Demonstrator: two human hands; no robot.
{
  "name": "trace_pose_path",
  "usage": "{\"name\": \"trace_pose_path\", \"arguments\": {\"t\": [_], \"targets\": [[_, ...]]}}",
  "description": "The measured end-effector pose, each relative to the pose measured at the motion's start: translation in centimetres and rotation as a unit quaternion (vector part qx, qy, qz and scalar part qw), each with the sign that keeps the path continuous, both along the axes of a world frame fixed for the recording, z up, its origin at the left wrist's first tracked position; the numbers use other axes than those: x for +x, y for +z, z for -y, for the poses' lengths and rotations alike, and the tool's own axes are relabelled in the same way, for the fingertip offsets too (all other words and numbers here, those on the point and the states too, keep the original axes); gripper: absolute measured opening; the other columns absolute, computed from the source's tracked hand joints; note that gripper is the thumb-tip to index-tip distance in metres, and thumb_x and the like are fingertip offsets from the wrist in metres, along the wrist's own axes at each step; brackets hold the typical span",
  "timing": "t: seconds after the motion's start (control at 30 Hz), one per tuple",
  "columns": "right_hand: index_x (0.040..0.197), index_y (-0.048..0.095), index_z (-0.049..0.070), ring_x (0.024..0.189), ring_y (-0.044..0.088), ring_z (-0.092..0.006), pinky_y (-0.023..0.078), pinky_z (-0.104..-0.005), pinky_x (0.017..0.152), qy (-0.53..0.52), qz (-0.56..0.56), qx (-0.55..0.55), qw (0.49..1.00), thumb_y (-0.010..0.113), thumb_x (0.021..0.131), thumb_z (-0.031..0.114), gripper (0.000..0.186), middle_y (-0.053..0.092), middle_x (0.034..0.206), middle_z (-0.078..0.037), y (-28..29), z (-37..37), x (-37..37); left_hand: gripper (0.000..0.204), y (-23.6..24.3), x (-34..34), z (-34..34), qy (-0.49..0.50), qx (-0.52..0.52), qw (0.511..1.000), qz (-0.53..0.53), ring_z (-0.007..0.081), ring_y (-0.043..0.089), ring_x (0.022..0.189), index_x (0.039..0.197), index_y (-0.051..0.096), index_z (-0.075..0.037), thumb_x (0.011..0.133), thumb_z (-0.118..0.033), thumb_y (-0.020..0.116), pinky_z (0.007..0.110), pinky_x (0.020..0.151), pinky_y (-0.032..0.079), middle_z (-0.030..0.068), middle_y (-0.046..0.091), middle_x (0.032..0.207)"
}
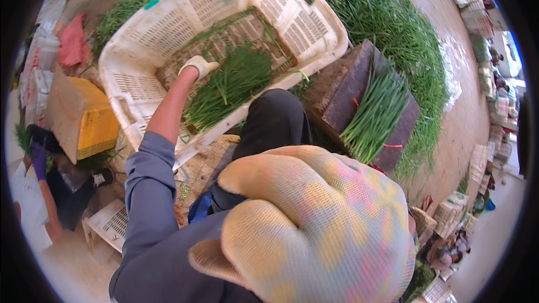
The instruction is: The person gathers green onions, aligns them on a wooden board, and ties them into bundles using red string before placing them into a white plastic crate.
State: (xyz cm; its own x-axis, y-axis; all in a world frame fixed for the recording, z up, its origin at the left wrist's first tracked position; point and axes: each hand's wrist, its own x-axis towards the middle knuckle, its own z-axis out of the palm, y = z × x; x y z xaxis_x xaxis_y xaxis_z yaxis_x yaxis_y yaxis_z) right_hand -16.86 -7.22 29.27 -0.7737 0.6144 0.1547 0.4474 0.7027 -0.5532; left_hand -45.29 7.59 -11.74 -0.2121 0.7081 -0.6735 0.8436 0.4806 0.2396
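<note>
My left hand (197,67), in a pale glove, reaches into a large white plastic crate (133,85). It is beside a loose heap of long, thin green chives (238,78) on the crate's floor. A digit points out to the right, and nothing shows in the hand. Close to the camera, my right hand (320,230) wears a knitted glove patterned in pastel pink, yellow and blue. Its fingers curl inward, and its palm is hidden. A bundle of chives (377,115) with red ties lies on a dark box (337,87) to the right.
A big pile of loose greens (382,17) spreads behind the box. At left stand a yellow box (95,118) and a small white stool (112,224). Another person's purple-gloved hand (39,160) is at the far left. Stacked packages (449,210) line the right side.
</note>
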Motion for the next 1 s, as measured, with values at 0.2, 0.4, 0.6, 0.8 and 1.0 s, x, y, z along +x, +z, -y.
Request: {"name": "trace_pose_path", "arguments": {"t": [0.2,0.4,0.6,0.8,1.0], "targets": [[0.101,0.066,0.005,0.091,0.066,-0.0321,0.054,-0.0407,0.077,0.107,-0.002,0.053,0.993,0.064,0.084,0.023,0.024,0.067,0.101,-0.013,-2.0,-5.1,-1.2,0.073,-1.7,4.4,3.2,-0.032,-0.139,0.989,0.041,0.0275,0.066,0.103,0.112,0.070,0.002,0.084,-0.065,0.061,0.040,0.088,0.051,0.0232,0.067,0.113],[0.095,0.069,0.004,0.075,0.065,-0.0369,0.050,-0.0431,0.071,-0.209,0.012,-0.019,0.978,0.066,0.089,0.033,0.030,0.067,0.078,-0.017,-20.3,-17.3,0.4,0.054,-6.9,5.4,5.8,-0.046,-0.089,0.992,-0.073,0.0314,0.067,0.105,0.109,0.072,-0.004,0.079,-0.049,0.073,0.045,0.086,0.053,0.0168,0.070,0.115],[0.092,0.069,0.010,0.079,0.068,-0.0324,0.053,-0.0433,0.069,-0.281,0.037,0.057,0.957,0.069,0.087,0.031,0.022,0.071,0.084,-0.013,-30.4,-17.5,4.4,0.031,-2.9,0.2,4.1,-0.057,-0.067,0.995,-0.039,0.0352,0.066,0.107,0.103,0.073,-0.002,0.083,-0.023,0.063,0.043,0.089,0.053,0.0206,0.067,0.117],[0.086,0.069,0.010,0.072,0.067,-0.0311,0.052,-0.0424,0.064,-0.287,0.009,0.080,0.955,0.067,0.087,0.029,0.019,0.069,0.077,-0.012,-29.9,-17.4,3.1,0.037,-6.2,-9.8,7.3,0.037,-0.144,0.974,-0.169,0.0341,0.061,0.118,0.118,0.067,-0.003,0.088,-0.022,0.059,0.041,0.097,0.050,0.0195,0.063,0.126],[0.084,0.068,0.010,0.070,0.067,-0.0313,0.052,-0.0427,0.063,-0.308,0.010,0.086,0.947,0.068,0.086,0.028,0.018,0.068,0.075,-0.012,-29.9,-17.5,3.4,0.041,-8.4,-7.2,10.7,0.088,-0.177,0.970,-0.144,0.0333,0.057,0.124,0.125,0.064,-0.002,0.091,-0.023,0.057,0.041,0.101,0.047,0.0211,0.059,0.132]]}}
